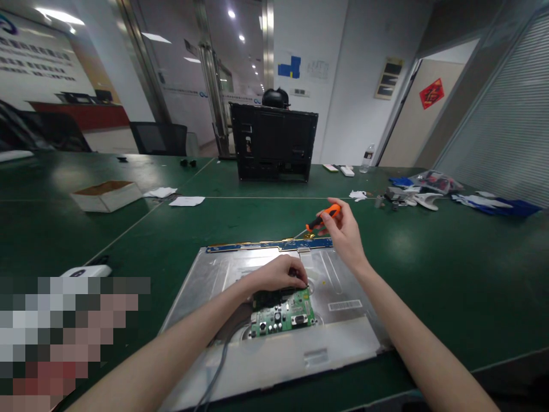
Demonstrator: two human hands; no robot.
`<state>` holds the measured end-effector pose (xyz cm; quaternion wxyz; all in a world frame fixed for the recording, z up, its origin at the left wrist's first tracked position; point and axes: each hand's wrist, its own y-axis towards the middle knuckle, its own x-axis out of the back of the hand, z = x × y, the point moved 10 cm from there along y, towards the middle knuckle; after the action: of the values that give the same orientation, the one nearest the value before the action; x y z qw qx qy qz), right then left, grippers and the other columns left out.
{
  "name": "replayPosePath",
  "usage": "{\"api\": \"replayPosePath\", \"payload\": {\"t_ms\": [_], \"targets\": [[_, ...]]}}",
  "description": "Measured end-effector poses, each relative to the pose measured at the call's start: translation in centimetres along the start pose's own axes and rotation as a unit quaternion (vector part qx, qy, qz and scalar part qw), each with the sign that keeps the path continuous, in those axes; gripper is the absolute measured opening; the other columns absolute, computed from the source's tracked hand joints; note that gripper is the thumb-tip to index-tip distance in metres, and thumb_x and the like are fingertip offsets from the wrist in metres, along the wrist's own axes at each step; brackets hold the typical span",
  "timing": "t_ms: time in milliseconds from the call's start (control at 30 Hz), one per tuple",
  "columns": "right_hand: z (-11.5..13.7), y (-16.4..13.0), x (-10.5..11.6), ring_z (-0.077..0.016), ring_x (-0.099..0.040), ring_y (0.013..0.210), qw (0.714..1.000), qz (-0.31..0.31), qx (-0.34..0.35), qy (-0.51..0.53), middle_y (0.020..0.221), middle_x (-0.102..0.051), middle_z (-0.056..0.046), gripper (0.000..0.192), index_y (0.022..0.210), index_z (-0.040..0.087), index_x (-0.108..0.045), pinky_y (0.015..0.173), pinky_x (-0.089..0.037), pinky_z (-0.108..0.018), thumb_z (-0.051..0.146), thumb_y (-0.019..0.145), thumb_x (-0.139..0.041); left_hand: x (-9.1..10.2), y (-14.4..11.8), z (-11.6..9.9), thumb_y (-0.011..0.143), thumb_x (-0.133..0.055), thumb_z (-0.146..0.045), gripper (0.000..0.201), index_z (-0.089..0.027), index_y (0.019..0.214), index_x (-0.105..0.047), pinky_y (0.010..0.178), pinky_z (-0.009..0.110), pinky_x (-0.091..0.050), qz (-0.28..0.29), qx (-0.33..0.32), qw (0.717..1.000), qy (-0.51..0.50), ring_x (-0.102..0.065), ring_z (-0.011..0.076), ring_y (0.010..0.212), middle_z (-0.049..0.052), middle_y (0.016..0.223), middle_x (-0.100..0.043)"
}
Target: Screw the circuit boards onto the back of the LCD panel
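Note:
A metal-backed display panel [351, 337] lies flat on the table in front of me. On its back sits a green circuit board [285, 317], and a narrow blue circuit strip [253, 247] runs along the far edge. My right hand [345, 232] grips an orange and black screwdriver [329, 215], its shaft slanting down left to the strip. My left hand [281, 272] is closed with curled fingers at the board's upper right corner. What those fingers pinch is hidden. Under my left forearm, a grey cable [221, 366] runs toward the near edge.
A black monitor casing [274, 143] stands across the green table [429, 252], a person's head partly visible behind it. An open cardboard box [107, 197] and papers [187, 201] lie left. Bags and small parts [398, 195] and a bottle [368, 157] are at the right.

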<state>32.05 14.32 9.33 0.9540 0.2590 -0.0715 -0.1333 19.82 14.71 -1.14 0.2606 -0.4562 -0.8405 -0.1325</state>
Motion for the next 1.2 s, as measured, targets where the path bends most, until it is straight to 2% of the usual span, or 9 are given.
{"api": "replayPosePath", "payload": {"t_ms": [133,233,367,467,567,867,1200], "targets": [[0.8,-1.5,1.1,-0.0134,-0.061,0.063,0.996,-0.053,0.053,-0.041,0.086,-0.060,0.001,0.042,0.127,0.025,-0.038,0.058,-0.052,-0.026,0.047,0.093,-0.050,-0.1,0.0,-0.1,0.075,-0.071,-0.019,0.007,-0.015,0.079,-0.073,0.068,0.022,-0.044,0.007,-0.012,1.000,0.005,-0.060,0.0151,0.073,0.002,0.078,-0.068],[1.9,-3.2,2.0,-0.0143,-0.058,0.060,0.983,-0.080,0.102,-0.133,0.080,-0.057,0.001,0.041,0.129,0.023,-0.039,0.057,-0.049,-0.027,0.045,0.095,-0.046,-0.1,0.0,-0.2,0.076,-0.071,-0.021,0.007,-0.015,0.079,-0.074,0.070,0.023,-0.045,0.013,-0.026,1.000,0.007,-0.061,0.0157,0.075,0.002,0.079,-0.067],[2.8,-4.8,0.7,-0.0160,-0.056,0.058,0.967,-0.030,0.154,-0.203,0.081,-0.059,-0.001,0.043,0.132,0.026,-0.041,0.056,-0.047,-0.029,0.045,0.095,-0.045,-0.2,0.1,-0.1,0.077,-0.071,-0.022,0.008,-0.015,0.080,-0.074,0.072,0.024,-0.045,0.013,-0.033,0.999,0.009,-0.061,0.0167,0.077,0.002,0.080,-0.067],[3.3,-5.4,-0.9,-0.0157,-0.057,0.056,0.957,0.017,0.186,-0.222,0.080,-0.060,-0.001,0.040,0.134,0.027,-0.040,0.054,-0.046,-0.028,0.040,0.096,-0.044,-0.3,0.1,0.0,0.077,-0.070,-0.020,0.008,-0.015,0.080,-0.073,0.074,0.025,-0.046,0.016,-0.031,0.999,-0.003,-0.061,0.0170,0.078,0.003,0.080,-0.068],[3.7,-5.7,-1.8,-0.0148,-0.057,0.055,0.951,0.039,0.212,-0.222,0.081,-0.060,-0.001,0.039,0.136,0.028,-0.038,0.053,-0.046,-0.027,0.034,0.098,-0.042,-0.3,0.0,0.0,0.076,-0.069,-0.019,0.006,-0.015,0.079,-0.073,0.073,0.025,-0.046,0.017,-0.030,0.999,-0.005,-0.061,0.0167,0.077,0.003,0.079,-0.068],[2.9,-5.7,-2.6,-0.0145,-0.059,0.057,0.947,0.077,0.202,-0.240,0.085,-0.062,-0.002,0.042,0.138,0.027,-0.035,0.055,-0.050,-0.028,0.029,0.097,-0.042,-0.3,0.1,0.0,0.077,-0.068,-0.019,0.006,-0.015,0.078,-0.073,0.072,0.024,-0.045,0.013,-0.046,0.999,-0.004,-0.060,0.0156,0.075,0.002,0.078,-0.067],[2.5,-5.6,-2.8,-0.0145,-0.060,0.057,0.951,0.089,0.185,-0.230,0.084,-0.063,-0.001,0.043,0.137,0.028,-0.037,0.054,-0.050,-0.028,0.029,0.095,-0.043,-0.3,0.0,-0.2,0.078,-0.069,-0.022,0.008,-0.015,0.078,-0.073,0.072,0.023,-0.045,0.016,-0.045,0.999,-0.010,-0.060,0.0155,0.075,0.002,0.078,-0.067]]}}
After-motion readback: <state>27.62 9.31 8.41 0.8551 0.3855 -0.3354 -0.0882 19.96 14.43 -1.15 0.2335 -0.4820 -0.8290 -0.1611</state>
